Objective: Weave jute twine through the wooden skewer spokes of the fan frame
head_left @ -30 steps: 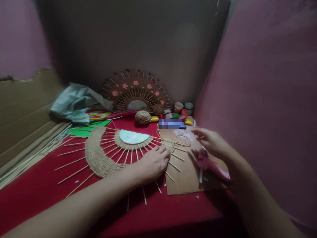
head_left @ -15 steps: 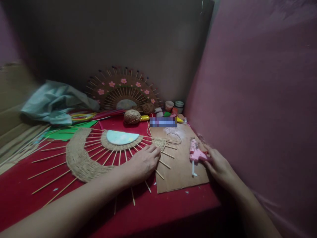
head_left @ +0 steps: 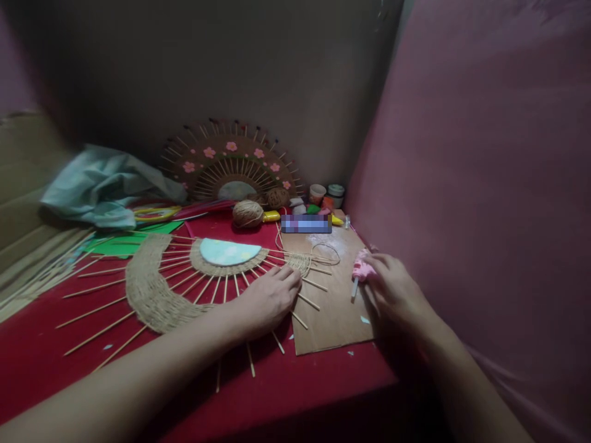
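The pink plastic glue gun (head_left: 362,269) was held in the right hand (head_left: 398,288), its handle hidden by bent fingers, by the right side of the flat brown board (head_left: 323,326). Its long body was seen just left of those fingers, turned near to far, with its whitish stick (head_left: 354,289) pointed to the near side. The left hand (head_left: 272,296), farther off, was laid with fingers close together on the half-round tan cord-and-stick fan (head_left: 152,292); whether anything was pinched could not be told.
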Motion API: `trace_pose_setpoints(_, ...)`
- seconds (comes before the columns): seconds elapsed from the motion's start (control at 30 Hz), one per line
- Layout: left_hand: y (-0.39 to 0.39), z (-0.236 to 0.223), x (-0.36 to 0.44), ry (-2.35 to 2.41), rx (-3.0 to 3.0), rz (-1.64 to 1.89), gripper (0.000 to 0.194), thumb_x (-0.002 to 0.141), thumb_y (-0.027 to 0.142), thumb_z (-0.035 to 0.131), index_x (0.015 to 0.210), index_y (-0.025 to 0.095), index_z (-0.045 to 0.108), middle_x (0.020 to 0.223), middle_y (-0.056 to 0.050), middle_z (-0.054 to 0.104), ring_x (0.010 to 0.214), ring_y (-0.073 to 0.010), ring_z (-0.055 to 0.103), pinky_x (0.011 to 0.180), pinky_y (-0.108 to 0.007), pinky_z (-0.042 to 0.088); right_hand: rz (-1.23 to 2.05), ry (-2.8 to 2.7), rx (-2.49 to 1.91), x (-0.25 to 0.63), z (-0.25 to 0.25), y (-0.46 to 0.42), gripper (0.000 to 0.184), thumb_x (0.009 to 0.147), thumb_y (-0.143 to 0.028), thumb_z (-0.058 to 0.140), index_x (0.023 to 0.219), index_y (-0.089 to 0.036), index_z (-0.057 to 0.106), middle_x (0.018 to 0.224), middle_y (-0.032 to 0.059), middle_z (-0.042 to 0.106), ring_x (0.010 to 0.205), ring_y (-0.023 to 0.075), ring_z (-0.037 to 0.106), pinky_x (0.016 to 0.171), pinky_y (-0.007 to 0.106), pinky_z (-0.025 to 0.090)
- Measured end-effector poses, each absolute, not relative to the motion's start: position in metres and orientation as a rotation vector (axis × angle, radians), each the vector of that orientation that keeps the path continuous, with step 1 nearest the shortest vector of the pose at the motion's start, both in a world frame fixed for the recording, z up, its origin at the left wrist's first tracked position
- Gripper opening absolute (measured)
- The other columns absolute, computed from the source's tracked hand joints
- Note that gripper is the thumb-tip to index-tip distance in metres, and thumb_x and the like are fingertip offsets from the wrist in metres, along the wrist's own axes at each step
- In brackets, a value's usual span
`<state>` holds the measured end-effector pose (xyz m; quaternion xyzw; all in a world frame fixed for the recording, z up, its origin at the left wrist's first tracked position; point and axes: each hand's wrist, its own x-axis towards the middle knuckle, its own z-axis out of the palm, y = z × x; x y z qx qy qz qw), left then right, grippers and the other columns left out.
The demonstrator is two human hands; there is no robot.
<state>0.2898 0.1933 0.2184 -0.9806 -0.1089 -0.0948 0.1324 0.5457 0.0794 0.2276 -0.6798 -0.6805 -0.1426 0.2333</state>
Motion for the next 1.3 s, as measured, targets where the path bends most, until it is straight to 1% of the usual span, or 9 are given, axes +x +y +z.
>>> trace_pose_setpoints(0.1, 0.194, 0.218, 0.29, -0.31, -2.86, -0.297, 0.028, 0.088, 0.013, 0.043, 0.11, 0.007, 0.059, 0.11, -0.015, 0.058, 0.104, -0.0247, 0.05, 0.09, -0.038, 0.041, -0.126, -1.984, -1.673, 0.515, 0.242, 0.1, 0.03, 0.081, -0.009, 0.045, 0.102, -0.02, 0.063, 0.103, 0.0076, 0.061, 0.093, 0.0186, 0.056, 0.084, 0.034, 0.044)
trace_pose_setpoints(0.17, 0.194, 0.215, 0.289, -0.316, -2.862, -0.318, 0.03, 0.088, 0.013, 0.042, 0.112, 0.007, 0.058, 0.112, -0.015, 0.058, 0.105, -0.0252, 0.05, 0.091, -0.039, 0.041, 0.005, -2.062, -1.661, 0.496, 0.243, 0.119, 0.029, 0.079, -0.006, 0.047, 0.097, -0.02, 0.065, 0.098, 0.0072, 0.06, 0.087, 0.0162, 0.056, 0.078, 0.03, 0.044)
trace_pose_setpoints(0.27, 0.196, 0.21, 0.288, -0.326, -2.874, -0.392, 0.034, 0.088, 0.013, 0.039, 0.119, 0.008, 0.054, 0.121, -0.016, 0.055, 0.112, -0.0254, 0.047, 0.096, -0.04, 0.039, -0.049, -2.164, -1.715, 0.478, 0.236, 0.144, 0.026, 0.077, -0.009, 0.052, 0.097, -0.02, 0.065, 0.093, 0.0069, 0.054, 0.083, 0.0167, 0.051, 0.071, 0.028, 0.041)
trace_pose_setpoints(0.4, 0.2, 0.209, 0.288, -0.36, -3.026, -0.523, 0.035, 0.09, 0.013, 0.036, 0.122, 0.011, 0.05, 0.123, -0.014, 0.055, 0.114, -0.0232, 0.047, 0.098, -0.041, 0.039, -0.12, -2.227, -1.786, 0.47, 0.232, 0.155, 0.013, 0.083, -0.018, 0.05, 0.083, -0.018, 0.063, 0.086, 0.0061, 0.05, 0.078, 0.0173, 0.046, 0.065, 0.028, 0.035)
trace_pose_setpoints(0.63, 0.209, 0.217, 0.285, -0.571, -3.463, -0.849, 0.035, 0.087, 0.019, 0.048, 0.121, 0.014, 0.043, 0.112, -0.01, 0.058, 0.1, -0.0176, 0.054, 0.089, -0.035, 0.046, -0.053, -2.184, -1.701, 0.481, 0.226, 0.15, 0.014, 0.083, -0.007, 0.047, 0.079, -0.017, 0.057, 0.088, 0.0043, 0.053, 0.079, 0.0137, 0.048, 0.07, 0.024, 0.035)
trace_pose_setpoints(0.8, 0.211, 0.214, 0.284, -0.492, -3.435, -0.817, 0.033, 0.089, 0.018, 0.045, 0.121, 0.017, 0.047, 0.114, -0.01, 0.057, 0.103, -0.0181, 0.051, 0.091, -0.036, 0.044, 0.008, -2.11, -1.625, 0.486, 0.222, 0.149, 0.013, 0.082, -0.008, 0.05, 0.076, -0.017, 0.057, 0.083, 0.0028, 0.056, 0.081, 0.0142, 0.049, 0.073, 0.024, 0.036)
trace_pose_setpoints(0.93, 0.209, 0.214, 0.284, -0.381, -3.316, -0.645, 0.037, 0.091, 0.014, 0.038, 0.125, 0.024, 0.049, 0.116, -0.008, 0.054, 0.102, -0.0188, 0.048, 0.09, -0.037, 0.043, 0.065, -2.078, -1.663, 0.489, 0.223, 0.147, 0.012, 0.082, -0.01, 0.052, 0.078, -0.018, 0.06, 0.083, 0.0028, 0.058, 0.079, 0.0142, 0.052, 0.072, 0.025, 0.038)
trace_pose_setpoints(1.1, 0.204, 0.214, 0.284, -0.343, -3.194, -0.532, 0.031, 0.092, 0.015, 0.039, 0.117, 0.022, 0.056, 0.114, -0.01, 0.052, 0.102, -0.0216, 0.044, 0.089, -0.039, 0.041, 0.099, -2.04, -1.827, 0.499, 0.23, 0.14, 0.014, 0.079, -0.01, 0.053, 0.078, -0.019, 0.064, 0.082, 0.0032, 0.062, 0.076, 0.0145, 0.055, 0.07, 0.025, 0.039)
trace_pose_setpoints(1.3, 0.204, 0.213, 0.284, -0.364, -3.216, -0.563, 0.028, 0.094, 0.021, 0.038, 0.115, 0.022, 0.057, 0.114, -0.009, 0.051, 0.1, -0.0201, 0.045, 0.088, -0.037, 0.042, 0.08, -2.04, -1.962, 0.509, 0.237, 0.133, 0.019, 0.073, -0.007, 0.055, 0.073, -0.019, 0.069, 0.081, 0.0044, 0.065, 0.073, 0.0152, 0.057, 0.069, 0.025, 0.04)
